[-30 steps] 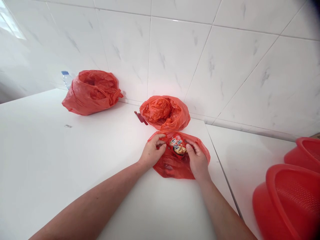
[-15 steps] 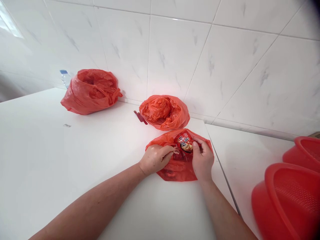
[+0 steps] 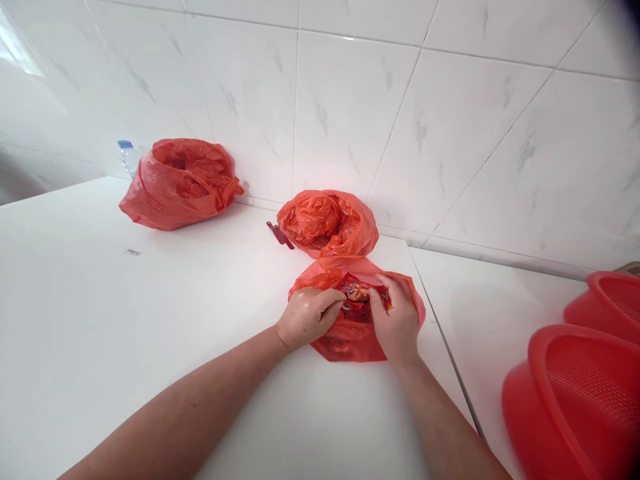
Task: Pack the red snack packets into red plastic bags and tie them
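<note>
A small red food packet (image 3: 357,293), printed with a pale food picture and dark lettering, is in the mouth of a thin red plastic bag (image 3: 350,337). My left hand (image 3: 307,317) is closed, thumb and forefinger pinched at the packet's left edge. At its right edge, my right hand (image 3: 397,320) has its thumb on the packet and its fingers curled over. More red wrapping shows beneath those fingers. Other dark red contents show dimly through the bag's front, too blurred to name.
Behind, a second red bag (image 3: 327,223) stands against the tiled wall, with a dark red folded knife-like tool (image 3: 280,235) beside it. At left are a larger red bag (image 3: 180,187), a clear bottle (image 3: 129,159) and a small scrap (image 3: 133,252). Red baskets (image 3: 545,400) stand at right.
My left hand has moved right, from spread fingers to a pinch at the packet. My right hand first shifted right with a packet, then came back left, lowering it into the bag mouth.
</note>
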`<state>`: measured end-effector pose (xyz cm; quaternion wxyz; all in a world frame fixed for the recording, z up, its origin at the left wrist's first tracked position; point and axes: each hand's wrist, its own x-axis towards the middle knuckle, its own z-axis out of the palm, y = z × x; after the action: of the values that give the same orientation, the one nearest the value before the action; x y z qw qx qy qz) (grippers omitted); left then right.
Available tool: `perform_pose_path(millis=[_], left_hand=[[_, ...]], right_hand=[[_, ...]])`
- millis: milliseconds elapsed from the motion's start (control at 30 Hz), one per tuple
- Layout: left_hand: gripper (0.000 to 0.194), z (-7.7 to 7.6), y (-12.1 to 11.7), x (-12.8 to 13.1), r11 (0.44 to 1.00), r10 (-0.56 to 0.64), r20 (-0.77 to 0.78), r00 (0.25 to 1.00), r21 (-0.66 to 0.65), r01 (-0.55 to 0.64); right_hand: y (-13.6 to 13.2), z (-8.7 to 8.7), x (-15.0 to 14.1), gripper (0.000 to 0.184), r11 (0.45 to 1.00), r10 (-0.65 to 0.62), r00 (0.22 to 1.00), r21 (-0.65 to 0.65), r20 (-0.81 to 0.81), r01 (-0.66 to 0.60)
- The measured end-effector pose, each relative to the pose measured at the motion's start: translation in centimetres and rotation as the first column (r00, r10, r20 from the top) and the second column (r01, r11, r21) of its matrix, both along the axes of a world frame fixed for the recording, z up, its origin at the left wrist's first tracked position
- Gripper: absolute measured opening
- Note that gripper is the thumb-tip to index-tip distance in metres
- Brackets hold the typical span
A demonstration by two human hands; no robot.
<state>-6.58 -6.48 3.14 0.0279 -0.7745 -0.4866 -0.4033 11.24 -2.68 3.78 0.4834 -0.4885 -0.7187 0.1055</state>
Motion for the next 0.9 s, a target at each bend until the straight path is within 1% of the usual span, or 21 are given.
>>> perform_pose_path(millis=[67, 100, 167, 233, 267, 333, 367, 433, 467, 533, 700, 833, 900], left_hand=[[0.021, 0.1, 0.0, 0.0, 1.000, -0.003, 0.022, 1.000, -0.005, 0.003], [0.022, 0.1, -0.1, -0.1, 1.000, -0.001, 0.031, 1.000, -0.009, 0.001], [0.024, 0.3, -0.2, -0.2, 1.000, 0.001, 0.048, 0.999, -0.017, -0.001], [0.027, 0.4, -0.3, -0.5, 1.000, -0.004, 0.061, 0.998, -0.017, 0.005], [0.030, 0.5, -0.3, -0.7, 1.000, -0.006, 0.065, 0.998, -0.020, 0.007], [0.035, 0.5, -0.3, -1.0, 0.999, 0.001, 0.066, 0.998, -0.040, 0.002], [0.036, 0.6, -0.2, -1.1, 0.999, 0.009, 0.062, 0.998, -0.052, -0.006], [0.039, 0.6, -0.2, -1.3, 0.997, 0.028, 0.048, 0.998, -0.076, -0.025], [0.039, 0.5, -0.1, -1.3, 0.996, 0.034, 0.037, 0.999, -0.084, -0.031], [0.038, 0.5, 0.0, -1.2, 0.995, 0.037, 0.004, 0.999, -0.095, -0.036], [0.034, 0.4, 0.2, -1.1, 0.988, 0.055, -0.060, 0.997, -0.142, -0.063], [0.034, 0.4, 0.2, -1.2, 0.983, 0.086, -0.045, 0.995, -0.158, -0.092], [0.033, 0.4, 0.3, -1.3, 0.984, 0.084, -0.026, 0.996, -0.154, -0.086]], right_hand=[[-0.5, 0.3, -0.2, 0.024, 0.994, 0.107, 0.994, 0.033, 0.037, -0.109], [-0.8, 0.4, -0.4, 0.023, 0.984, 0.179, 0.983, 0.010, 0.040, -0.179], [-1.2, 0.8, -0.7, 0.021, 0.942, 0.320, 0.947, -0.116, 0.021, -0.316], [-1.5, 1.2, -1.0, 0.020, 0.861, 0.422, 0.907, -0.313, -0.001, -0.401], [-1.7, 1.4, -1.2, 0.018, 0.810, 0.459, 0.888, -0.412, 0.000, -0.419], [-1.8, 1.8, -1.3, 0.014, 0.716, 0.518, 0.855, -0.566, 0.038, -0.409], [-1.9, 1.9, -1.4, 0.016, 0.682, 0.542, 0.837, -0.619, 0.071, -0.389], [-2.0, 2.1, -1.4, 0.030, 0.648, 0.575, 0.806, -0.680, 0.141, -0.344], [-2.1, 2.1, -1.5, 0.037, 0.647, 0.583, 0.794, -0.690, 0.173, -0.325], [-2.2, 2.0, -1.5, 0.042, 0.667, 0.586, 0.777, -0.681, 0.229, -0.302], [-2.3, 1.7, -1.7, 0.037, 0.740, 0.541, 0.775, -0.623, 0.327, -0.254], [-2.2, 1.2, -1.7, 0.041, 0.764, 0.511, 0.808, -0.585, 0.293, -0.271], [-2.0, 1.0, -1.7, 0.043, 0.789, 0.479, 0.837, -0.548, 0.265, -0.278]])
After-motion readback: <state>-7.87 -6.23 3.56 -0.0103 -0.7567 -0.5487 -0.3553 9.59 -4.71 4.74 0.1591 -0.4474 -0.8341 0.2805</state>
